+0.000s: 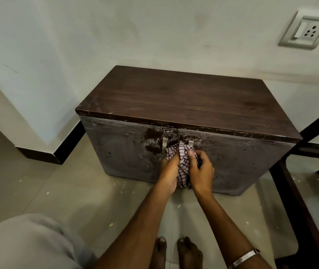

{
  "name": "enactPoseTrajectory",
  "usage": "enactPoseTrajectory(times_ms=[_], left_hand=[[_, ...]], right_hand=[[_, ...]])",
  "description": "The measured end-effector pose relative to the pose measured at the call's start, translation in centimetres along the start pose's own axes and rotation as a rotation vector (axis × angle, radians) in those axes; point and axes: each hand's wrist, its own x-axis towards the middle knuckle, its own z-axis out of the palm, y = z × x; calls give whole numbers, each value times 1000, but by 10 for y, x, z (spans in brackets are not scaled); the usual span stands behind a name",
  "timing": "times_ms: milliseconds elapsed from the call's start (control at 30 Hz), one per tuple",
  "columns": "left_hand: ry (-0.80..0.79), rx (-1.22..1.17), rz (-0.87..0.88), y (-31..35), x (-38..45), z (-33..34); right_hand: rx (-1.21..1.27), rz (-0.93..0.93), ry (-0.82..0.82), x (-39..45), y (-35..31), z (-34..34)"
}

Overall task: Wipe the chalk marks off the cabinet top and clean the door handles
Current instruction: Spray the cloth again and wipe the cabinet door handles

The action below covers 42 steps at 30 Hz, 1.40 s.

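Both hands worked together: the left hand (169, 169) and right hand (200, 168) had curled fingers bunching a checked cloth (182, 162) against the right door handle (190, 143), probably to rub it. Beyond, the cabinet top (189, 101) looked free of chalk.
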Motion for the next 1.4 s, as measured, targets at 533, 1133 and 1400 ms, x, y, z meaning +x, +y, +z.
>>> enactPoseTrajectory(times_ms=[533,1133,1400], left_hand=[[48,55,-42,-7,5,-3],[28,72,-64,-22,13,-4],[-68,32,-89,-15,8,-12]], right_hand=[[-10,37,-5,-4,13,-1],[-72,84,19,1,21,-2],[-92,82,28,-1,23,-1]])
